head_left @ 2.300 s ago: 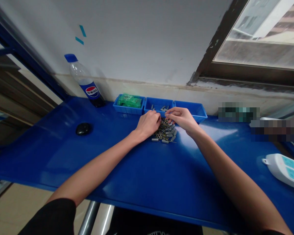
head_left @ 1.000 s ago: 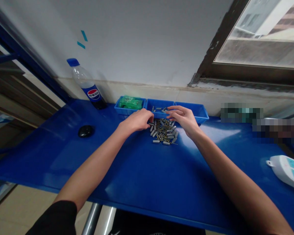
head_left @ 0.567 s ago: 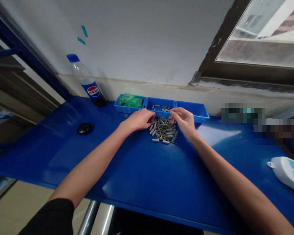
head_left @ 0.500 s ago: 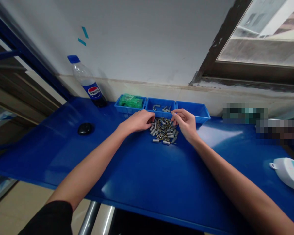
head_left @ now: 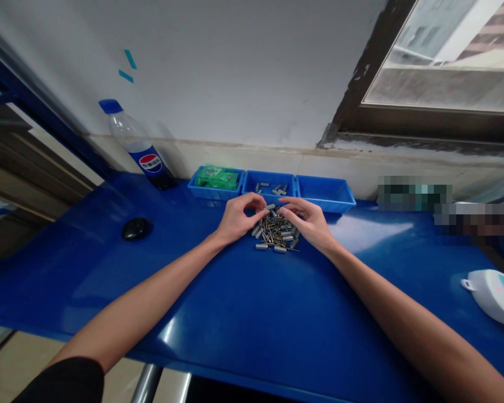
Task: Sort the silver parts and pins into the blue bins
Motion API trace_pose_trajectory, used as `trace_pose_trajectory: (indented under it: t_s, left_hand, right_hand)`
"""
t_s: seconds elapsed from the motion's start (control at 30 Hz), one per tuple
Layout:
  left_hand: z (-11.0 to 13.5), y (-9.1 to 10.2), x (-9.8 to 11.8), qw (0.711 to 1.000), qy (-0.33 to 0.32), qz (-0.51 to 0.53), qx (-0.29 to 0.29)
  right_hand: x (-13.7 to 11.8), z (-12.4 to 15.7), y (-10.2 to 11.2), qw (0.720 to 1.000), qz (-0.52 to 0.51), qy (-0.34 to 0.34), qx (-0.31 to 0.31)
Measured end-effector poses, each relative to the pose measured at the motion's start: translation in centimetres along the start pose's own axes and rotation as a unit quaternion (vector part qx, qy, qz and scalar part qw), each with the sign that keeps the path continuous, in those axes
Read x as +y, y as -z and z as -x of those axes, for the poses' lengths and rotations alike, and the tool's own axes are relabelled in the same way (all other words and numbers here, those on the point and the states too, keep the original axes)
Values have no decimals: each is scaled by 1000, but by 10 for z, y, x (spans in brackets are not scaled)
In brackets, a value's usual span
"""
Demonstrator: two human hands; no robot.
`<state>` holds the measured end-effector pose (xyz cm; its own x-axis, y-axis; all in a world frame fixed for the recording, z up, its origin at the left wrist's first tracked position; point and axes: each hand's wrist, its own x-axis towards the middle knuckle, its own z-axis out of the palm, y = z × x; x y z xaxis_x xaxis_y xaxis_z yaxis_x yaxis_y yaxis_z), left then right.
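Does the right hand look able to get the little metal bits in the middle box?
Probably yes: the right hand is close to the middle box, open on top, and nothing covers the metal bits inside.

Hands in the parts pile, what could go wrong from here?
Snagging: gray cylinders and thin brass-coloured pins lie jumbled in one pile, so lifting one may drag others along.
Crowding: the left hand and right hand are close together at the pile; their fingers might bump.
Stray parts: cylinders at the pile's near edge could get knocked away.
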<state>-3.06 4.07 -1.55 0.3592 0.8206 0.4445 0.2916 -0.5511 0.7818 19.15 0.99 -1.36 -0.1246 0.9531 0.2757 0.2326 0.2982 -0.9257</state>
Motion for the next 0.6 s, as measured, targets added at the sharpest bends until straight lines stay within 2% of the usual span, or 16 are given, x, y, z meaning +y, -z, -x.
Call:
trace_pose_trajectory:
  t_s: [0.17,0.27,0.4,0.47,0.6]
  left_hand:
    - [7,-3,2,997,-67,-40,-4]
    - [9,-3,4,994,-81,-80,-4]
    - [8,-2,2,983,-61,-174,23]
    - [8,-1,-1,977,-45,-209,25]
    - [9,3,-4,968,-4,-252,-8]
  right_hand:
    - [6,-1,-3,999,29,16,-32]
    - [10,-2,-3,1000,-1,1,-15]
    - [13,-4,-1,996,-54,7,64]
    - [12,-4,0,996,-60,12,66]
    - [9,-2,1,997,-50,18,48]
